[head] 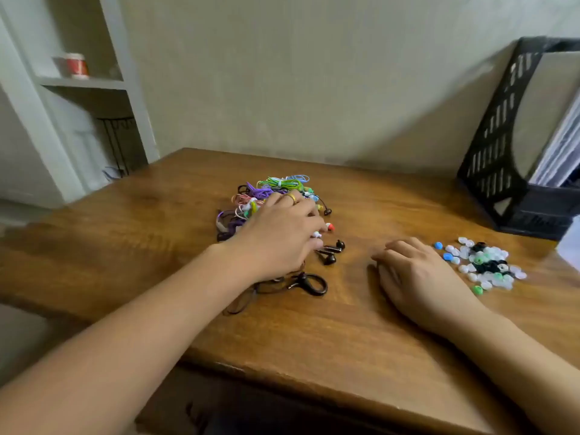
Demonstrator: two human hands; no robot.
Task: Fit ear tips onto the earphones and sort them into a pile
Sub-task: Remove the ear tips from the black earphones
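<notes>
A tangled pile of coloured earphones (276, 189) lies at the middle of the wooden table (314, 334). My left hand (279, 237) lies over the pile's near right side, fingers curled down, with a small white earphone piece (316, 234) pinched at its fingertips. A red-and-white earbud (329, 227) and a pair of black earphones (331, 252) lie just right of that hand; the black cable (309, 284) runs under my wrist. My right hand (417, 277) rests palm-down on the table, fingers loosely curled and holding nothing, just left of a heap of loose ear tips (486, 265).
A black mesh file holder (502, 171) with papers stands at the back right corner. A white sheet edge (569, 243) shows at the far right. Grey shelves (78, 86) with a red-and-white cup (77, 65) stand to the left, off the table.
</notes>
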